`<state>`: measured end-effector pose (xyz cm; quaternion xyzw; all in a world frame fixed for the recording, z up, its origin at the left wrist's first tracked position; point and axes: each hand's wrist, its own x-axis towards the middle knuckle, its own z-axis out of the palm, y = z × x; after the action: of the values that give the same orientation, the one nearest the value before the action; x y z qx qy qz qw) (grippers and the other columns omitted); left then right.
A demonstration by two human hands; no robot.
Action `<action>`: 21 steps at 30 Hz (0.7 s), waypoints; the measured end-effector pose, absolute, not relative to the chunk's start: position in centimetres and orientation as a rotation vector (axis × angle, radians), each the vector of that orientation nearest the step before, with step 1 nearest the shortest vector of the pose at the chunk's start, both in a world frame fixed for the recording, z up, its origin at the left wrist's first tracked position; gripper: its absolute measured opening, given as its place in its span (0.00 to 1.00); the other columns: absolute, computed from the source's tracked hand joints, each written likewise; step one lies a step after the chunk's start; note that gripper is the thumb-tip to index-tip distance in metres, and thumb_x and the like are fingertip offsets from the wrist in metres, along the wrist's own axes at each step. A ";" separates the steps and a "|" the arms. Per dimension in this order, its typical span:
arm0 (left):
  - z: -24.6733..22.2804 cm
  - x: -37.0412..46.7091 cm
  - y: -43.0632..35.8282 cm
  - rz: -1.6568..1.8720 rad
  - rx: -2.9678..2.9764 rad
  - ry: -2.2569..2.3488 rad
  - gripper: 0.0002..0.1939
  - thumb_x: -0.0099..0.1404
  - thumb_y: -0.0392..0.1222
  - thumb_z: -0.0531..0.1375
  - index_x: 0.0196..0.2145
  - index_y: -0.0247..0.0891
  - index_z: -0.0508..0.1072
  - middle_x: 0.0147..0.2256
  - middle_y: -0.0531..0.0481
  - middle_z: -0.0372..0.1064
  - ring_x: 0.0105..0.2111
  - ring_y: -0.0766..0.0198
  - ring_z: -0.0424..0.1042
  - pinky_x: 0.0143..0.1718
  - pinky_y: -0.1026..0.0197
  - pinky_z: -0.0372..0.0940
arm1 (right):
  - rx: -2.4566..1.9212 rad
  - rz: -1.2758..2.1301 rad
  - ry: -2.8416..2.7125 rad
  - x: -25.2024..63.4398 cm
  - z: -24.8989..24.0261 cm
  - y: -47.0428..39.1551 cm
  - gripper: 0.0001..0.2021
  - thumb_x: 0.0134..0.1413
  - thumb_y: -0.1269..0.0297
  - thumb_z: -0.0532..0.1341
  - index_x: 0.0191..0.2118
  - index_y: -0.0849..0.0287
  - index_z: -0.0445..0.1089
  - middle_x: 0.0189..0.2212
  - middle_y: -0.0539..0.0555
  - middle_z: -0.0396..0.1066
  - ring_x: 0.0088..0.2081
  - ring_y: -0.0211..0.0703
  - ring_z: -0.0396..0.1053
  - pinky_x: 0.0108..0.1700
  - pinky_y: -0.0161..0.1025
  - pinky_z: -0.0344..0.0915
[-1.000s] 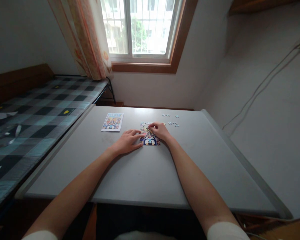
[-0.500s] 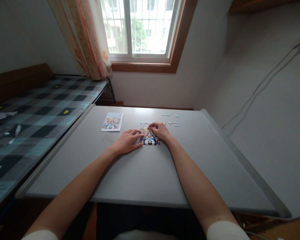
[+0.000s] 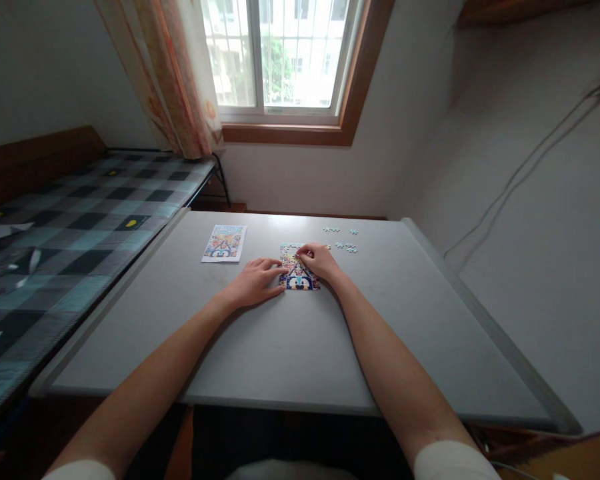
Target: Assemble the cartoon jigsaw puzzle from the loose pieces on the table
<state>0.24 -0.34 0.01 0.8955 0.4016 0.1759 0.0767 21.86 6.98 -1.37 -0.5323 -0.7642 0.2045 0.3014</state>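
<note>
Clearly, the jigsaw puzzle (image 3: pixel 297 273) is multicoloured, with a dark-blue near edge.

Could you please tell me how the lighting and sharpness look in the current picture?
Head view: the window is largely washed out, with pale glare at the far edge of the table and deep shadow beneath its near edge; also in the head view, details of the puzzle beside the right hand are too small to make out.
</note>
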 end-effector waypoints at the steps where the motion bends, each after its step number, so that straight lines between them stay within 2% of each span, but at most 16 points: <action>1: 0.0 0.2 -0.3 0.527 2.685 1.202 0.22 0.65 0.51 0.56 0.57 0.52 0.66 0.55 0.49 0.61 0.53 0.54 0.61 0.57 0.49 0.55 | -1.418 0.538 -2.031 21.8 -1.3 6.9 0.06 0.51 0.70 0.61 0.33 0.60 0.76 0.33 0.54 0.73 0.33 0.38 0.66 0.39 0.34 0.61; 21: -0.1 0.3 -0.3 0.537 2.698 1.204 0.22 0.65 0.52 0.56 0.56 0.51 0.66 0.54 0.48 0.62 0.53 0.53 0.62 0.56 0.49 0.56 | -1.477 0.473 -2.037 21.3 -1.4 6.7 0.05 0.50 0.69 0.61 0.32 0.59 0.75 0.31 0.52 0.71 0.32 0.37 0.66 0.38 0.34 0.60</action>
<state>0.28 -0.26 -0.08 0.8963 0.4000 0.1783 0.0694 21.33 6.72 -1.36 -0.5527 -0.7622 0.1770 0.2868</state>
